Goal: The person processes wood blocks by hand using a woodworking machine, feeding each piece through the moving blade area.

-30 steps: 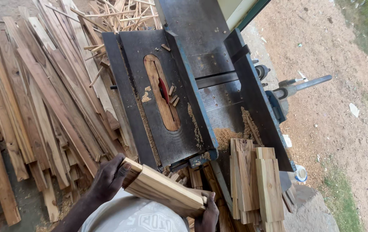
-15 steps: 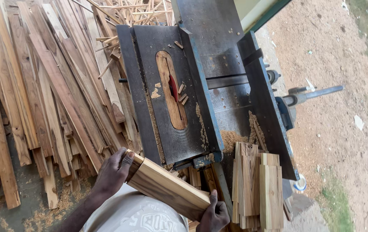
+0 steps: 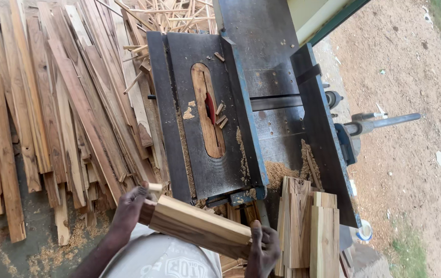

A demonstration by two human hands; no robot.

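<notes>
while it hangs crosswise before the near edge of the saw table (image 3: 200, 170), the wooden block (image 3: 200, 226) has its long axis running left to right, tilted down toward the right. left hand (image 3: 127, 213) wraps the upper end, right hand (image 3: 262, 247) clasps the lower end, both equally close. cut boards (image 3: 308, 226) stand stacked at the table's near right corner; loose planks (image 3: 61, 113) lie to its left.

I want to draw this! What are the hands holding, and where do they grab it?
A short block of wood, held by its two ends: the left hand grips one end, the right hand the other.
</notes>
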